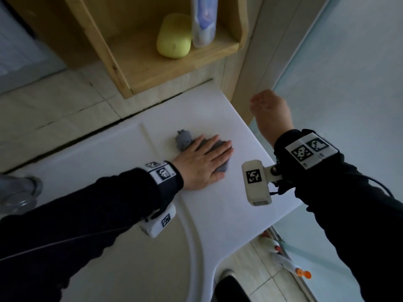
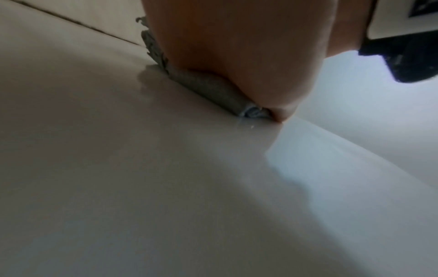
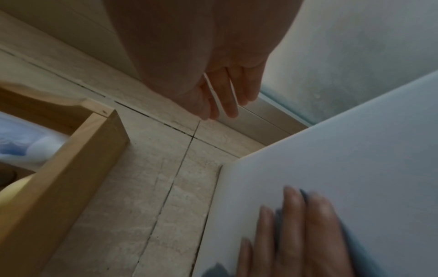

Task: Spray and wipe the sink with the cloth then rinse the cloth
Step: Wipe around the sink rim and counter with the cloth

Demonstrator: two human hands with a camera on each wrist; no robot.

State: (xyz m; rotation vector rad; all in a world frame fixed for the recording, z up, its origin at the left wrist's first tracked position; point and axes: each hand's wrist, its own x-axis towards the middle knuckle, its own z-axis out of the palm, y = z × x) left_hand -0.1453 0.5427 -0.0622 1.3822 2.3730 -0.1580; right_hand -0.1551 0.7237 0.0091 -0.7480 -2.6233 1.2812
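Note:
A grey cloth (image 1: 184, 140) lies on the flat white sink top (image 1: 207, 110), near its back right corner. My left hand (image 1: 205, 158) presses flat on the cloth with straight fingers; a bunched end sticks out to the left. In the left wrist view the cloth (image 2: 208, 88) is squeezed under my palm against the sink top (image 2: 118, 150). My right hand (image 1: 269, 112) hangs in the air past the right edge of the sink, fingers loosely curled and holding nothing. The right wrist view shows those fingers (image 3: 231, 105) relaxed above the wall tiles, with my left hand (image 3: 296, 234) on the cloth below.
A wooden shelf (image 1: 165, 68) on the wall behind holds a yellow soap (image 1: 173, 37) and a white bottle (image 1: 204, 20). The basin's curved rim (image 1: 193, 247) lies in front of my left arm. A glass (image 1: 16, 192) stands at the left. Frosted glass (image 1: 349, 73) borders the right.

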